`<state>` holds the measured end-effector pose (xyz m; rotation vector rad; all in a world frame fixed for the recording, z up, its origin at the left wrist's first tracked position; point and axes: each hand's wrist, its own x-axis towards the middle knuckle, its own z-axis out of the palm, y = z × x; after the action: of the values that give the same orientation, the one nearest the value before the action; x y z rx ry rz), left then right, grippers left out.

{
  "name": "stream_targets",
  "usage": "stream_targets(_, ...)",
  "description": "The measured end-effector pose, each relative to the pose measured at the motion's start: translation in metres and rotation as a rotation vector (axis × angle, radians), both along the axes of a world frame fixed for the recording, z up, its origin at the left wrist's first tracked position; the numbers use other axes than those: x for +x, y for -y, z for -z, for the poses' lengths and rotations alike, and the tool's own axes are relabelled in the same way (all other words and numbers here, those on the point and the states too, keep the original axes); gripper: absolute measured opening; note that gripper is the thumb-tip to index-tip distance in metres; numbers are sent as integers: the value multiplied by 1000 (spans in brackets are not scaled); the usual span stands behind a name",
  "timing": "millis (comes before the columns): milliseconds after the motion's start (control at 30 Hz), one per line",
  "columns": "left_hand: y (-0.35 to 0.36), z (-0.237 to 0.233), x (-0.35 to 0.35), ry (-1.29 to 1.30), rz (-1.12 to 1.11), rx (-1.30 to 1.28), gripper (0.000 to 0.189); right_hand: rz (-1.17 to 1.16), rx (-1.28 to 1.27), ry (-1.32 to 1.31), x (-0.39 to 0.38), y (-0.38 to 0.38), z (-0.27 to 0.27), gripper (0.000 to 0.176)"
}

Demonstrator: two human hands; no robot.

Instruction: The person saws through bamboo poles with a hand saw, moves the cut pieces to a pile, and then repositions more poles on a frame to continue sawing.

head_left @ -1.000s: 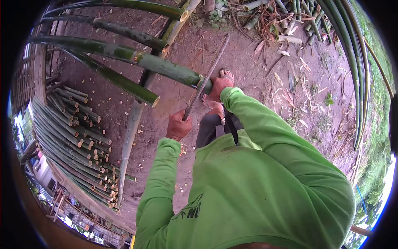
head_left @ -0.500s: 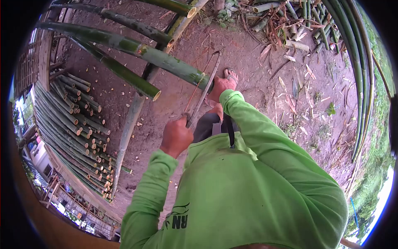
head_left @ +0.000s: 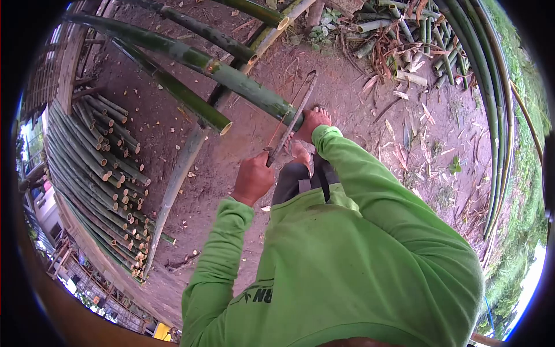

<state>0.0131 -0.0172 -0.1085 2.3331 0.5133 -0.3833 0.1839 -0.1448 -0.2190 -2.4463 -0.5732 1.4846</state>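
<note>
My left hand [head_left: 254, 178] is closed around the handle end of a bow saw [head_left: 300, 113], low in the middle of the view. The saw has a curved frame and a thin reddish blade, and lies across a thick green bamboo pole [head_left: 248, 84] near the pole's close end. Just beyond the saw frame, my right hand [head_left: 312, 122] grips that end of the pole; its fingers are partly hidden. How deep the blade sits in the bamboo cannot be made out. My bare feet [head_left: 298, 151] are on the ground below.
Other cut bamboo poles [head_left: 199, 110] rest over a long slanting support pole [head_left: 176, 194]. A large bamboo stack [head_left: 92, 173] lies to the left. Short offcuts [head_left: 416, 78] are piled at upper right, with long poles [head_left: 500, 115] standing beyond. Chips litter the dirt.
My left hand and the saw have shifted slightly forward relative to the pole. The whole view has moved a little. My right hand keeps its grip on the bamboo end.
</note>
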Motion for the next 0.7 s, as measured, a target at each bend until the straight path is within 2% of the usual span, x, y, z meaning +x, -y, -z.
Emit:
stream_targets(67,12,-16,3,-38,45,74,9,0,-1,81,-2,4,-1,67)
stream_targets(100,16,-44,-3,-90,22,18,7,10,-1,140,5,4,-1,63)
stream_targets(200,22,-75,-22,-239,-6,35,9,28,13,252,-13,5,-7,43)
stream_targets(267,25,-83,-15,-237,-7,29,11,40,31,300,-11,11,-6,33)
stream_targets(333,30,-90,-24,-278,-17,32,13,21,12,270,-14,8,-3,33)
stream_targets(400,31,-80,-22,-270,-9,46,16,3,-6,236,-17,6,1,34)
stream_targets(467,27,-59,11,-299,0,47,16,13,-2,239,-19,7,14,37)
stream_targets(533,16,16,49,-210,-32,83,10,34,17,271,-23,11,30,40)
stream_targets(600,17,29,87,-250,-81,15,12,-1,31,217,-12,9,25,45)
stream_targets(700,32,44,49,-217,-26,145,11,-60,8,237,-13,8,14,50)
